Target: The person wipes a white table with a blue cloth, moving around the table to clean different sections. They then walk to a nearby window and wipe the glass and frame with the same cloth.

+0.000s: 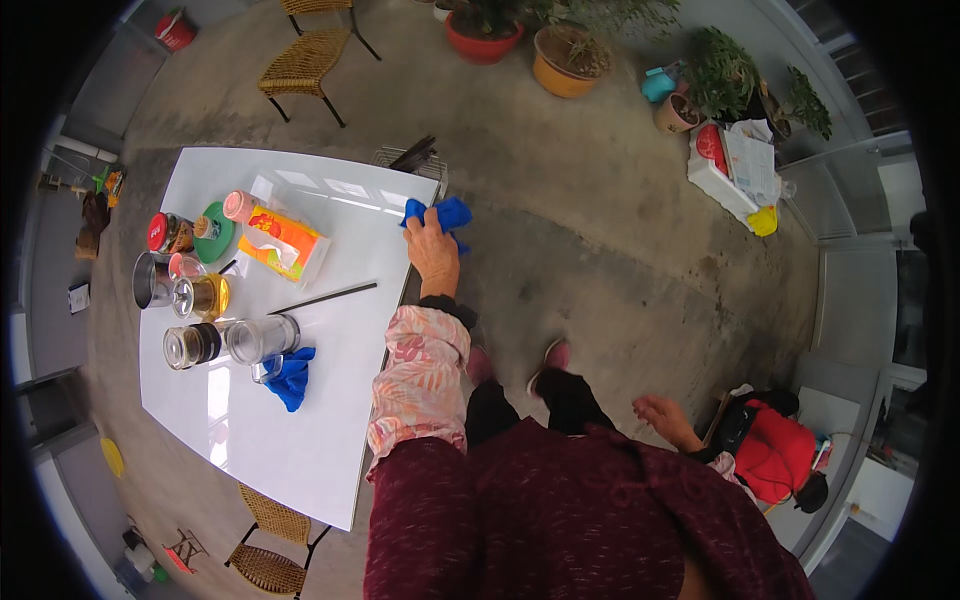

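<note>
My left hand (433,253) presses a blue cloth (450,214) at the right edge of a glossy white table (337,420), near its far corner; part of the cloth hangs over the edge. Away from the table, my right hand (661,417) hangs at my side with its fingers apart, holding nothing. A black stick (324,298) lies on the table. Left of it are a clear glass mug (256,341) and a black-banded jar (192,346), with a second blue cloth (292,381) beside the mug. An orange tissue pack (280,244) lies farther up the table.
Also on the table are a red-lidded jar (169,232), a green dish (217,238), a metal pot (150,280) and a jug of yellow liquid (206,297). Woven chairs (304,64) stand beyond and below it. Potted plants (568,64) and a white foam box (712,178) are on the floor.
</note>
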### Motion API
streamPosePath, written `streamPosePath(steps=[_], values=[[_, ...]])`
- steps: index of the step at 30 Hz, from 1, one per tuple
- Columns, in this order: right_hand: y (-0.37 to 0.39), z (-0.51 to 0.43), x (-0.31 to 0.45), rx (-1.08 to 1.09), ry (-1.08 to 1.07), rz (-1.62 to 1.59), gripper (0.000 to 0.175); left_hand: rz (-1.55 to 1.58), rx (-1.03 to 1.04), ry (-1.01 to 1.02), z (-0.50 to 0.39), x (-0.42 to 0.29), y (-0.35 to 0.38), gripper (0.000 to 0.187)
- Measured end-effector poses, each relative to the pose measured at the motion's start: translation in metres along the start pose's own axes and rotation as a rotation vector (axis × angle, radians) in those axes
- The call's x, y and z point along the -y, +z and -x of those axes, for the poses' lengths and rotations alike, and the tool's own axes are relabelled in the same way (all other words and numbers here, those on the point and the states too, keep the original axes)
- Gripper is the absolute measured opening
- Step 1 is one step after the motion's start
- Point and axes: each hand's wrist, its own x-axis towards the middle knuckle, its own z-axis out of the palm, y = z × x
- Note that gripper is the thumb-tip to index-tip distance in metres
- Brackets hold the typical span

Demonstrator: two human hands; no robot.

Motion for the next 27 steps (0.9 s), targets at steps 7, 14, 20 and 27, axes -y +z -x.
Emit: streamPosePath(steps=[7,14,20,27], values=[[-0.062,-0.053,-0.008,0.112,0.188,-0.028,0.027,-0.205,0.168,-0.085,-0.035,-0.001,0.017,0.030],[-0.182,-0.198,0.039,0.175,-0.020,0.081,0.024,-0.195,-0.026,-0.177,-0.012,0.017,0.020,0.030],[-0.292,-0.276,0.144,0.147,-0.188,0.194,0.023,-0.270,-0.006,-0.568,0.002,0.016,0.013,0.035],[-0.294,-0.331,0.215,0.319,-0.267,0.369,0.025,-0.151,-0.140,-0.796,-0.017,0.021,0.018,0.036]])
